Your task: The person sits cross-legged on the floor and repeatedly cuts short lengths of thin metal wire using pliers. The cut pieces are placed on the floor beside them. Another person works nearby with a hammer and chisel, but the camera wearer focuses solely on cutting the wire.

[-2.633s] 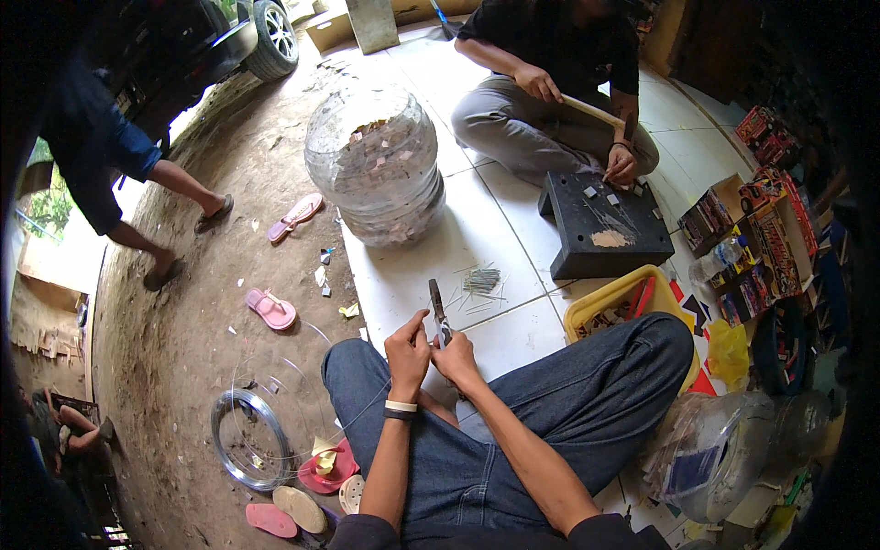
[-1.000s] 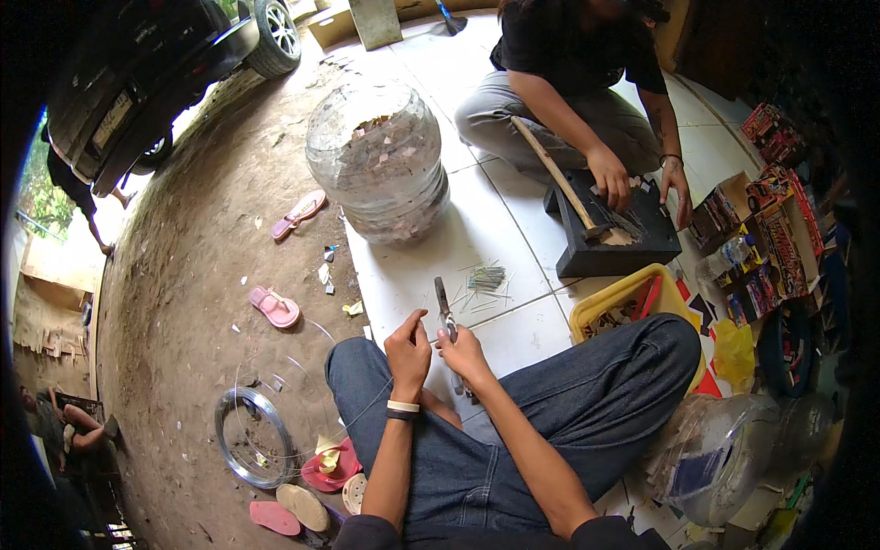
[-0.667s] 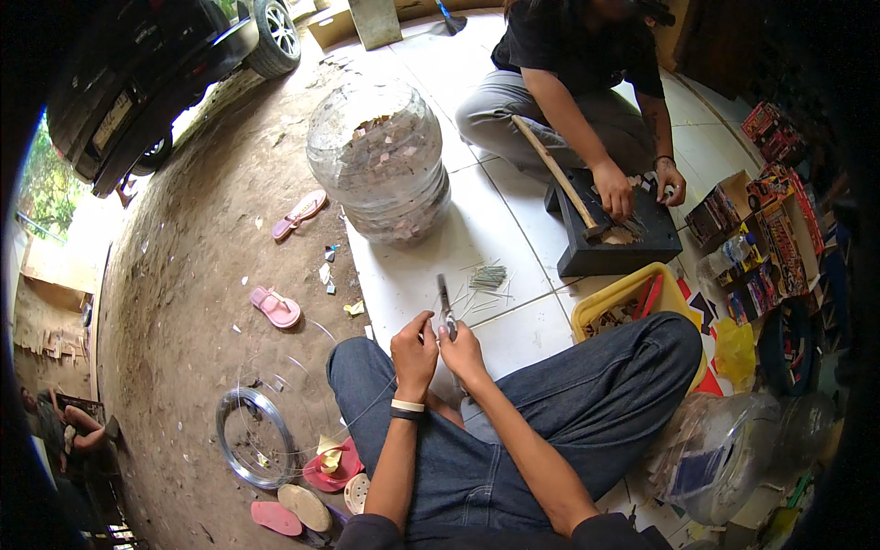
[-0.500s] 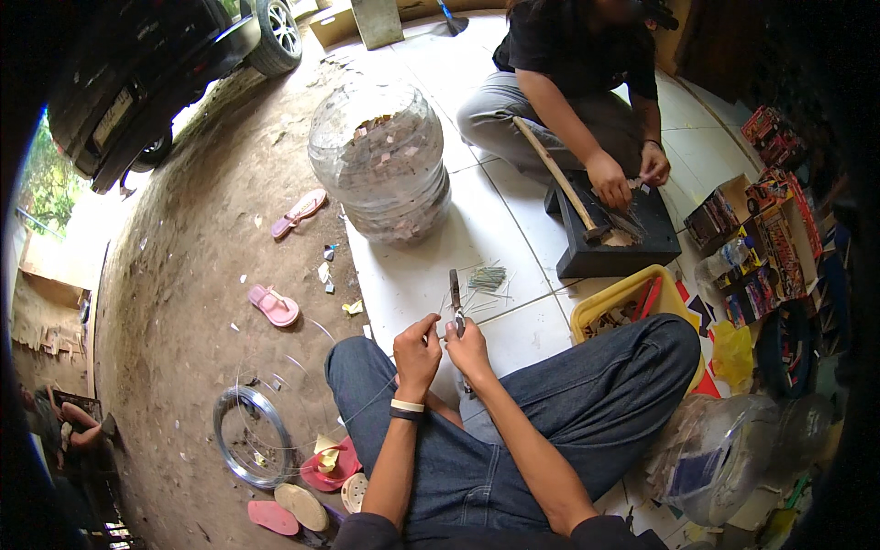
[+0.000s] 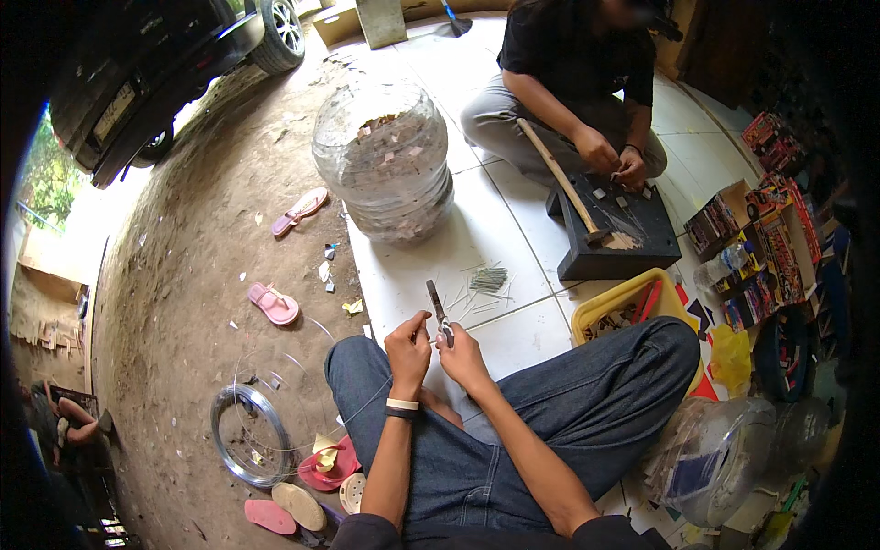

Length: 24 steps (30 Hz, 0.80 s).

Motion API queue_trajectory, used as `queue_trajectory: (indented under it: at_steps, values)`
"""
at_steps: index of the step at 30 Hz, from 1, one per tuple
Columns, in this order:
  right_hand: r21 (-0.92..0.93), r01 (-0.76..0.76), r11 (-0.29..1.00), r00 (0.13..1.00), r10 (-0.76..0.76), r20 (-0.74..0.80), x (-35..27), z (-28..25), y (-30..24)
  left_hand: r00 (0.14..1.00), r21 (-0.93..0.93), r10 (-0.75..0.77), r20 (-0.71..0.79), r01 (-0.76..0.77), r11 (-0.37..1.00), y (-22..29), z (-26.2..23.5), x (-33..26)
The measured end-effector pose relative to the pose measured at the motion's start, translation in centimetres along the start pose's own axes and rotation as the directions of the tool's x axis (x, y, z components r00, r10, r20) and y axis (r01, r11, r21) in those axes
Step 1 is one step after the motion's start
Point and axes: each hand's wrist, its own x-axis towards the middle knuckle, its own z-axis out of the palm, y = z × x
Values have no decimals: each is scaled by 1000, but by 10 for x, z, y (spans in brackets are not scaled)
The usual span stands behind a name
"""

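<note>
Head view: right hand (image 5: 465,356) closed round pliers (image 5: 438,312), left hand (image 5: 408,341) pinching thin wire (image 5: 371,401) beside them, above lap. Likely light, springy, slippery; best gripped near the cut.

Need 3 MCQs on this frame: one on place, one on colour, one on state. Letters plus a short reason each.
1. Where does the pile of cut wire pieces lie?
A. on the white tiles ahead of the hands
B. on the dirt by the car
C. in the yellow tray

2. What colour is the sandal nearest the coil of wire?
A. green
B. pink
C. black

3. What does the right hand hold?
A. a hammer
B. nothing
C. pliers

Key: 1 A, the pieces rest on tile beyond the pliers. 2 B, it is pink on the dirt. 3 C, the fingers wrap the plier handles, while the left hand pinches a thin wire beside them.
</note>
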Motion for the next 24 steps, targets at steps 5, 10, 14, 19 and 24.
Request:
queue_trajectory:
  at_steps: [5, 10, 14, 19, 24]
  values:
    - [-40, 15, 999, 998, -12, 55, -7, -5, -6, 999, -21, -51, -11, 51, 998, -2, -1, 1]
    - [-66, 39, 997, 999, -36, 39, -8, -4, -6, 999, -35, -38, -14, 38, 999, -2, -2, 1]
    - [-156, 27, 987, 999, -22, 30, -6, -2, -4, 999, -17, -38, -11, 38, 999, -3, -2, 2]
    - [-95, -10, 995, 1000, 9, -13, -7, -1, -6, 1000, -35, -22, -17, 21, 999, -2, -1, 1]
    - [-80, -62, 995, 997, 65, 34, -3, -2, -9, 999, -72, -40, -14, 39, 997, 0, 1, 0]
